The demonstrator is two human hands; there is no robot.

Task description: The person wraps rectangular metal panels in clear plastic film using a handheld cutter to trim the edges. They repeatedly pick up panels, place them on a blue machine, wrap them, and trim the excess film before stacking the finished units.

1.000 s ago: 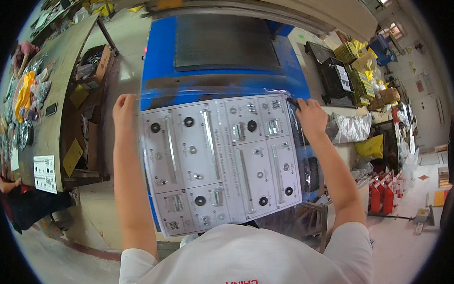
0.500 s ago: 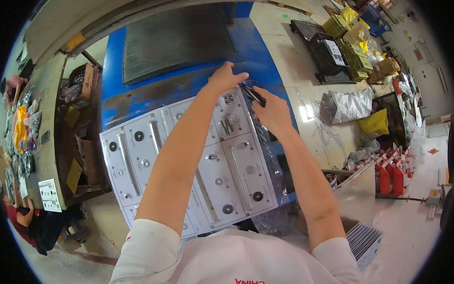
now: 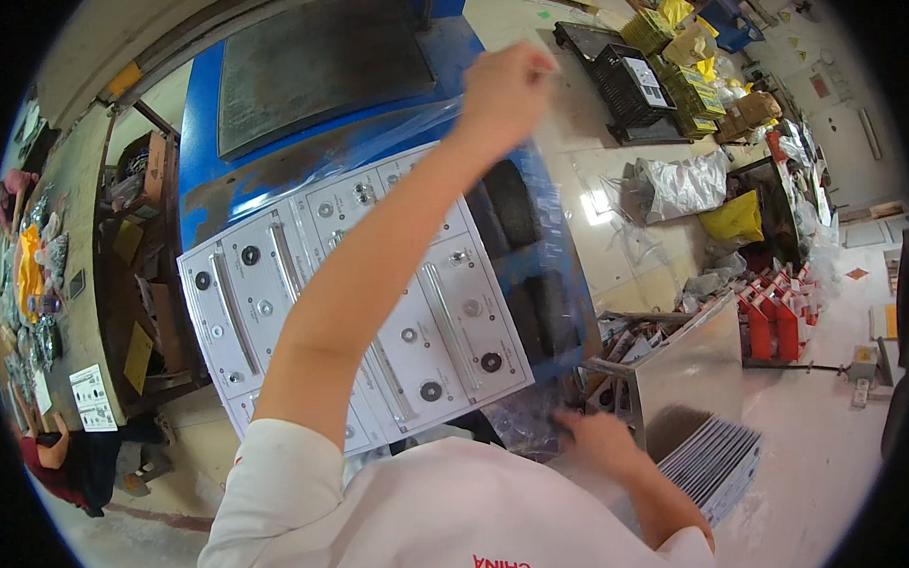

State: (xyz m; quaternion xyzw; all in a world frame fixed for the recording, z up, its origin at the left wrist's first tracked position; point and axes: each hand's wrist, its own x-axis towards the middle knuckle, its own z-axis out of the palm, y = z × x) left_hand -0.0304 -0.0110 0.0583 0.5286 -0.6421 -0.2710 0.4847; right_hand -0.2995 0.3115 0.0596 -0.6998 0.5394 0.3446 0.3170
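A white card [image 3: 453,319] carrying rods, black rings and small metal fittings lies tilted across the blue bench [image 3: 204,160]. Over its far right corner, my left hand [image 3: 506,96] is raised with fingers pinched closed, slightly blurred. A taut edge of clear plastic film [image 3: 405,124] runs from the card's far side up to this hand. My right hand [image 3: 609,448] is low at the right, beside the near right corner of the card, close to crumpled clear film [image 3: 530,422]. Motion smears its fingers, and I see no tool in it.
A dark flat plate [image 3: 322,69] tops the bench's far part. Right of my right hand, thin sheets [image 3: 714,458] stand stacked by a metal-sided bin [image 3: 686,382]. Crates [image 3: 631,95] and a silver bag [image 3: 683,187] are on the floor. A worktable [image 3: 77,211] and people are at left.
My left hand has risen away from the card's corner with the film. My right hand, which held a black-handled tool there, has swung down to the near right; the tool is out of sight.
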